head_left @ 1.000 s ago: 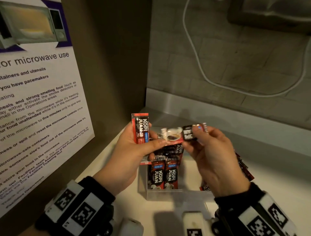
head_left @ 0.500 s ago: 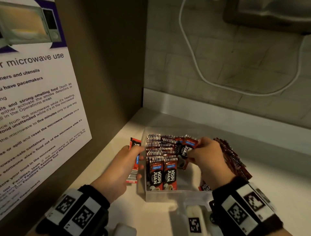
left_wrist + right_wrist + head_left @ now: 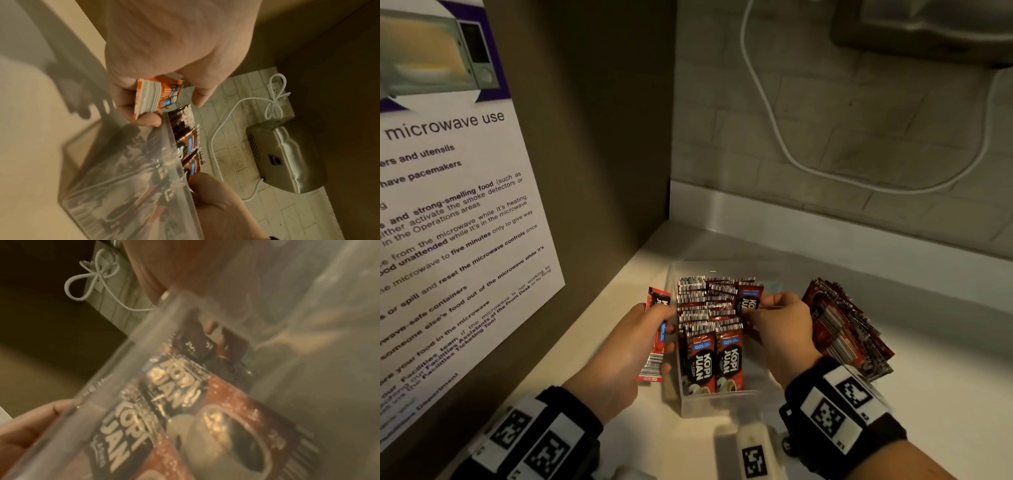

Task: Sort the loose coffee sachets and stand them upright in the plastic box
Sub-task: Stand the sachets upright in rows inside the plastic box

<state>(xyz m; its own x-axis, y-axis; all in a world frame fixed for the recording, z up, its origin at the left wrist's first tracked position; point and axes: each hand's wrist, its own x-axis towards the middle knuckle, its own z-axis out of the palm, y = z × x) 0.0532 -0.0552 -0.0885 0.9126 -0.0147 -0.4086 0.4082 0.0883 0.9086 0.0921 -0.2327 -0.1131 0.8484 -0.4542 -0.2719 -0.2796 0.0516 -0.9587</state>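
Observation:
A clear plastic box [image 3: 717,404] stands on the counter, filled with rows of upright red-and-black coffee sachets [image 3: 709,356]. My left hand [image 3: 650,339] holds a small stack of red sachets [image 3: 655,337] upright just outside the box's left wall; the stack [image 3: 153,95] shows between thumb and fingers in the left wrist view. My right hand [image 3: 760,308] pinches one sachet [image 3: 750,301] over the right part of the box, its lower end among the standing ones. That sachet [image 3: 197,345] appears blurred through the box wall [image 3: 156,331] in the right wrist view.
A loose pile of dark red sachets [image 3: 849,329] lies on the counter right of the box. A poster [image 3: 448,222] covers the left side wall. A white cable [image 3: 784,144] hangs on the tiled back wall below a metal appliance [image 3: 285,155].
Both hands came down from in front of the camera to the box. The right hand carried its sachet down into the box; the left hand lowered its stack beside the left wall.

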